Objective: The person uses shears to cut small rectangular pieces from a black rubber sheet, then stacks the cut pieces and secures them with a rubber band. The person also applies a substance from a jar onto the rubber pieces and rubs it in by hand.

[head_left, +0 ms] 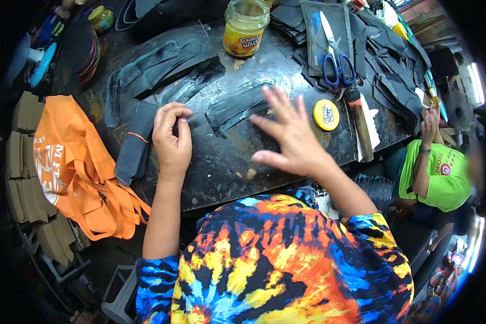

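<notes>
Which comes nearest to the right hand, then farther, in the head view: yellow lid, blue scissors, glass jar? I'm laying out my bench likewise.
From the right hand:
1. Yellow lid, just to its right.
2. Blue scissors, beyond the lid, up right.
3. Glass jar, at the far table edge, up left.

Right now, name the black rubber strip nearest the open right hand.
The curved strip under the right hand's fingertips; the other strips lie farther up-left.
</notes>
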### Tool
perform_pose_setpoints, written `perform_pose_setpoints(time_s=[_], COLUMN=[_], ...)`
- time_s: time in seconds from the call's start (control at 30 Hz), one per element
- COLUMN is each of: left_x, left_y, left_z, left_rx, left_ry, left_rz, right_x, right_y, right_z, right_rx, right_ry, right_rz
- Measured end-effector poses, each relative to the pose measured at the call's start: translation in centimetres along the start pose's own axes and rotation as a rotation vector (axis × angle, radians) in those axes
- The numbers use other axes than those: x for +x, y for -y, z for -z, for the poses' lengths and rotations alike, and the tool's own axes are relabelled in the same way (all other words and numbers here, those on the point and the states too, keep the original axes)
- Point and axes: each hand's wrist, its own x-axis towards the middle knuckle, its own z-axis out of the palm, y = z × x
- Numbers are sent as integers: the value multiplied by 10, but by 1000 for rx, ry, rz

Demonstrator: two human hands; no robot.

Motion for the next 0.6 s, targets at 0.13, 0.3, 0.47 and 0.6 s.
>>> perform_pose_setpoints(time_s=[0.13, 0.3, 0.47, 0.6], left_x=[0, 0, 0, 0], left_y=[0, -2, -2, -2], left_z=[0, -1, 0, 0], left_rx=[5, -6, -29, -25], left_ry=[-1, -7, -12, 2], left_rz=[3, 16, 38, 41], right_x=[3, 13, 21, 25], right_y=[-31, -10, 16, 19], right_z=[-3, -28, -35, -40], right_rx=[-253, -282, -221, -190], right_ry=[-52, 39, 85, 73], right_rz=[-97, 13, 141, 207])
